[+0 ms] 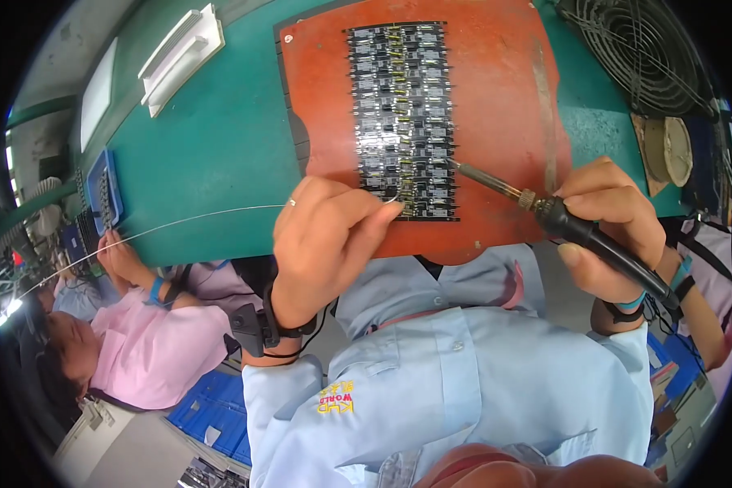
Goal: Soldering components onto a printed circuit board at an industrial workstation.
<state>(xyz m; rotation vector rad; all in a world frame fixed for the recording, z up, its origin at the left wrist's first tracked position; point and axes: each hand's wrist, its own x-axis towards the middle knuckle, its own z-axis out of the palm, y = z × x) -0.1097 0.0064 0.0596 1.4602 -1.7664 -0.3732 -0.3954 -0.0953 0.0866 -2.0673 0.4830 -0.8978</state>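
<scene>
My left hand (pixel 317 240) is closed in a pinch on a thin solder wire (pixel 195 217), whose short end pokes out past the fingertips over the lower part of a circuit board panel (pixel 403 98). The wire trails off to the left in a long curve. Gripped in my right hand (pixel 614 211) is a soldering iron (pixel 496 185) with a black handle, its metal tip pointing left at the panel's right edge; I cannot tell whether it touches. The dark panel carries rows of small parts and lies lengthwise on an orange-red mat (pixel 504 89).
A green table (pixel 211 154) lies under the mat. A round black fan grille (pixel 638 53) and a spool (pixel 677 150) stand at the right. At the left are a white plastic piece (pixel 183 57), a blue tray (pixel 99 191) and a co-worker in pink (pixel 159 350); another person sits at the right.
</scene>
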